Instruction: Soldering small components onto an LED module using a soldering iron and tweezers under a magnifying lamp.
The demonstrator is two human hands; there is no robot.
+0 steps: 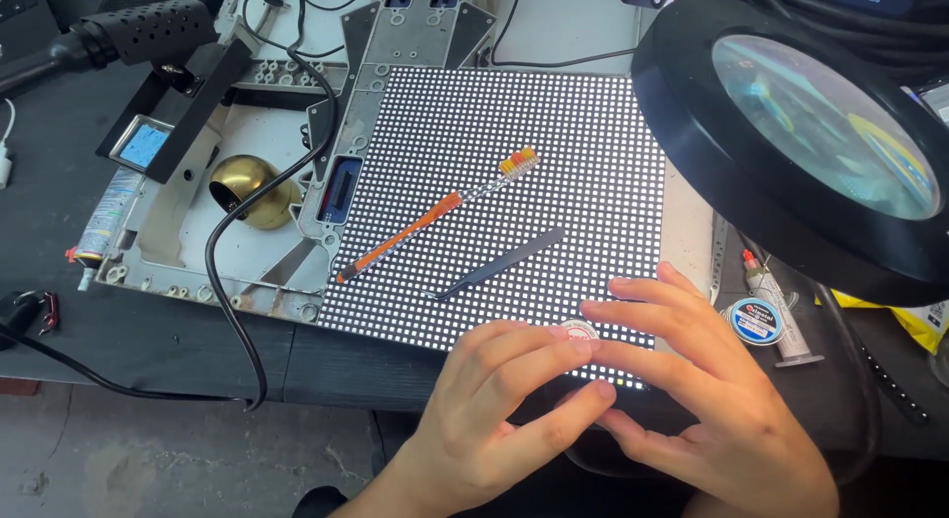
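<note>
Pinching a small round tin (576,330), both hands (593,409) meet.

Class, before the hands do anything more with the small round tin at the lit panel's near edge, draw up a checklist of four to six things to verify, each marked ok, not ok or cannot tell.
1. Small round white tin in both hands: ok, left hand and right hand fingertips meet on it.
2. Tin's lid open: cannot tell, fingers cover it.
3. White-dotted lit LED panel lit: ok.
4. Orange-handled toothbrush away from the hands: ok.
5. Dark metal tweezers away from the hands: ok.
6. Black round magnifier lamp over the tin: not ok, it sits off to the right.
</note>
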